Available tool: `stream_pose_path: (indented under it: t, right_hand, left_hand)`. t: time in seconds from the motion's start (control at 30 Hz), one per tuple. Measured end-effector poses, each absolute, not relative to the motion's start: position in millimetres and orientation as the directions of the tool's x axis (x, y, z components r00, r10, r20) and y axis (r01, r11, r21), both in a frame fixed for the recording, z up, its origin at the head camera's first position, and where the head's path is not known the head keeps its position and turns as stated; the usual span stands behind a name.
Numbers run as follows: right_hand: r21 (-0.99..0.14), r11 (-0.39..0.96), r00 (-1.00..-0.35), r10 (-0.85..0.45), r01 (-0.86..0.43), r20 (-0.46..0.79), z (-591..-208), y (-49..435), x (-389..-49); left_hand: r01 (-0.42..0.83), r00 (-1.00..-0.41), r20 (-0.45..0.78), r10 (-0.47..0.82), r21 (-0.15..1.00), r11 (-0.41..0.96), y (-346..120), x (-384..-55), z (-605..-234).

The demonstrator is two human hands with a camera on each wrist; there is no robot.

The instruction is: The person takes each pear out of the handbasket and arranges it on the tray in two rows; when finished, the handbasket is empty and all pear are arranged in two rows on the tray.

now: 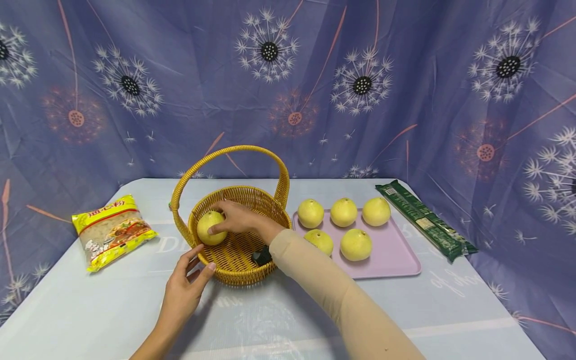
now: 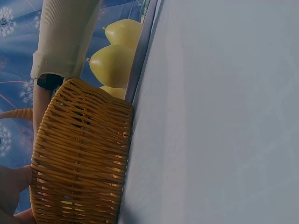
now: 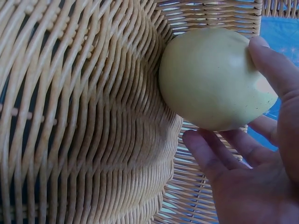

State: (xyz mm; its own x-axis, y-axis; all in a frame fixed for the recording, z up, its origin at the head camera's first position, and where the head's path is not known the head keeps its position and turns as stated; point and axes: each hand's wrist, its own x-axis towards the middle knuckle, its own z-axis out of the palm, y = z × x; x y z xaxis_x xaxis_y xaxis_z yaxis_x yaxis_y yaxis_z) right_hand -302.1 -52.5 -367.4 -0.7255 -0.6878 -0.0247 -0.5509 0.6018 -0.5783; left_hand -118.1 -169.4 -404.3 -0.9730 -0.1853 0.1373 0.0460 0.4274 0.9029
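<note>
Inside the yellow wicker basket (image 1: 240,278), my right hand (image 1: 236,218) holds a round yellow pomelo (image 1: 208,226) against the left part of the wall. The right wrist view shows the thumb on one side of this pomelo (image 3: 212,79) and fingers underneath it. My left hand (image 1: 186,285) grips the basket's front-left rim near the foot of the handle, its thumb and a finger on the wicker. In the left wrist view only part of the left hand (image 2: 16,189) shows, at the basket's (image 2: 81,154) edge. Several more pomelos (image 1: 356,245) sit on a pink tray (image 1: 400,250).
A yellow bag of food (image 1: 114,232) lies at the table's left. Long green packages (image 1: 423,220) lie to the right of the tray. The basket's tall arched handle (image 1: 243,148) stands above the right hand. A patterned curtain (image 1: 198,75) hangs behind the table.
</note>
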Motion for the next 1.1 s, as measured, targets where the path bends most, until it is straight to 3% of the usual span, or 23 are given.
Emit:
stream_pose_path:
  t: [0.63,1.1]
  right_hand:
    - [-0.610,0.574,-0.681,-0.728,-0.547,-0.074,-371.9,-52.8,-300.1]
    - [-0.576,0.575,-0.684,-0.728,-0.582,-0.036,-372.2,-52.2,-300.5]
  left_hand:
    - [0.048,-0.970,0.141,-0.198,0.909,0.414,-168.8,-117.2,-405.1]
    - [0.047,-0.973,0.134,-0.186,0.910,0.412,-169.4,-117.3,-404.1]
